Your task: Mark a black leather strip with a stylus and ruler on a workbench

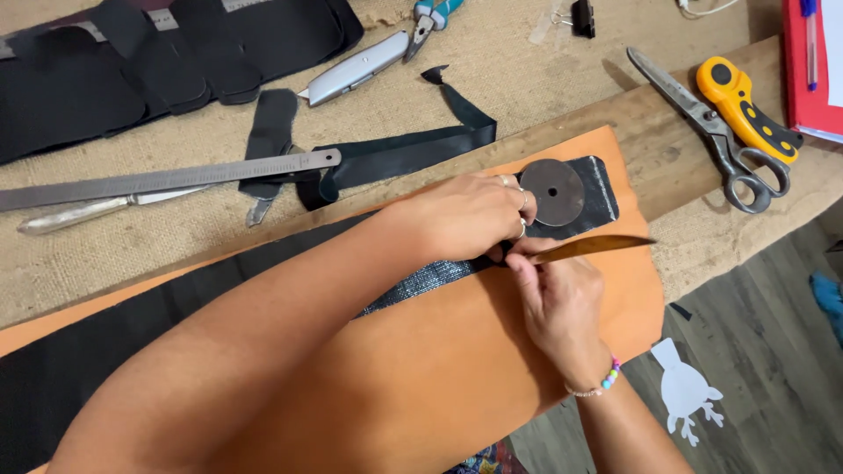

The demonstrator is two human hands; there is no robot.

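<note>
My left hand (pixel 470 215) presses down on a dark textured strap (pixel 421 279) that lies across an orange sheet (pixel 439 369). A round metal disc (pixel 552 191) with a centre hole rests on the strap's rounded end, just past my fingers. My right hand (pixel 553 303) grips a slim brown blade-shaped tool (pixel 597 247), its tip pointing right and its near end at the strap's edge beside my left fingers. A beaded bracelet is on my right wrist.
On the burlap-covered table lie a steel ruler (pixel 167 180), a knife (pixel 88 211), a utility knife (pixel 356 68), pliers (pixel 430 19), black straps (pixel 395 154), black cut pieces (pixel 132 61), scissors (pixel 711 132) and a yellow rotary cutter (pixel 746 110). The table edge is at the right, floor below.
</note>
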